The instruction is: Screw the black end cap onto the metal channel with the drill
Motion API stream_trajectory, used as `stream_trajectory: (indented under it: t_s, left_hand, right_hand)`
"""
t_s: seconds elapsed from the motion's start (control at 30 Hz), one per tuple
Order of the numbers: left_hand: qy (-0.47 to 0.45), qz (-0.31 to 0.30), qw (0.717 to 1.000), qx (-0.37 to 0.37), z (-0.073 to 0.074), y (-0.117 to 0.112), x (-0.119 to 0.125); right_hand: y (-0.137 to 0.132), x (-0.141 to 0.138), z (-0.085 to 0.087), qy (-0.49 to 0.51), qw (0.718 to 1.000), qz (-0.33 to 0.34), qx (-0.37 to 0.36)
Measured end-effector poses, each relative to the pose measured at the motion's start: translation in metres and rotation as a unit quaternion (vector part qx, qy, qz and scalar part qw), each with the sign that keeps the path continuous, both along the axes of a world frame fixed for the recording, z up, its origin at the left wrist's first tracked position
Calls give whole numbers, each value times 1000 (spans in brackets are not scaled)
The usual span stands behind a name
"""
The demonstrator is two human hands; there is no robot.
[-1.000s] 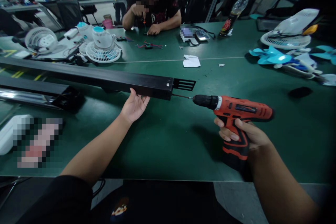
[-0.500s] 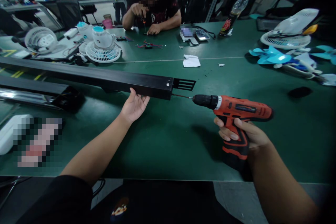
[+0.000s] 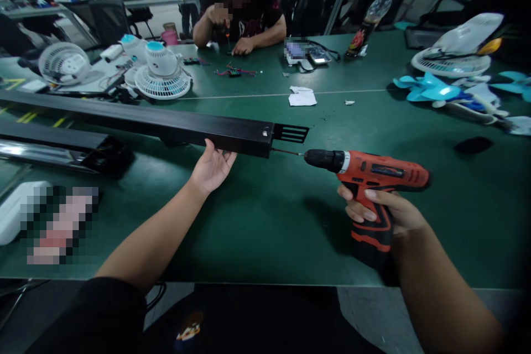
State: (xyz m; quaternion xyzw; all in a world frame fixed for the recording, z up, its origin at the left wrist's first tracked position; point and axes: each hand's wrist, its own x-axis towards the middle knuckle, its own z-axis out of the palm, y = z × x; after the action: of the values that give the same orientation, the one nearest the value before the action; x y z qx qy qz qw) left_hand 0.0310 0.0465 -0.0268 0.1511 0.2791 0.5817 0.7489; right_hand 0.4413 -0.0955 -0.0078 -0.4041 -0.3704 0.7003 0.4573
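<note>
My right hand (image 3: 384,210) is wrapped round the handle of an orange and black cordless drill (image 3: 384,168), which points left. The drill's long thin bit (image 3: 288,151) reaches the near lower corner at the right end of a long black rectangular housing (image 3: 199,128); whether its tip sits in a screw is too small to tell. My left hand (image 3: 213,168) supports this housing from below, thumb at its front face and fingers partly hidden underneath. A slotted black bracket (image 3: 292,133) sticks out of the housing's end.
Another black housing (image 3: 83,141) lies at left, near a white object (image 3: 20,213). Fan parts (image 3: 161,80) stand behind; blue fan blades (image 3: 431,87) lie at right. Paper scraps (image 3: 302,96) and a bottle (image 3: 369,25) are farther back. A person (image 3: 244,16) works opposite with a screwdriver.
My right thumb has shifted slightly left on the drill's handle, and the drill's rear has moved very slightly left. My left hand and the black housing hold still.
</note>
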Motion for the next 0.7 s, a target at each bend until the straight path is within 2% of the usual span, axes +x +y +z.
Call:
stream_trajectory:
  t_s: [0.23,0.5,0.7]
  left_hand:
    - [-4,-1,1000,-4,7,-2,3]
    - [1,-4,1000,2,2,0,0]
    - [18,10,1000,-12,7,-3,3]
  right_hand:
    - [1,-1,1,13,1000,-7,-10]
    - [1,-3,5,25,999,-17,-26]
    - [0,-5,5,26,999,-17,-11]
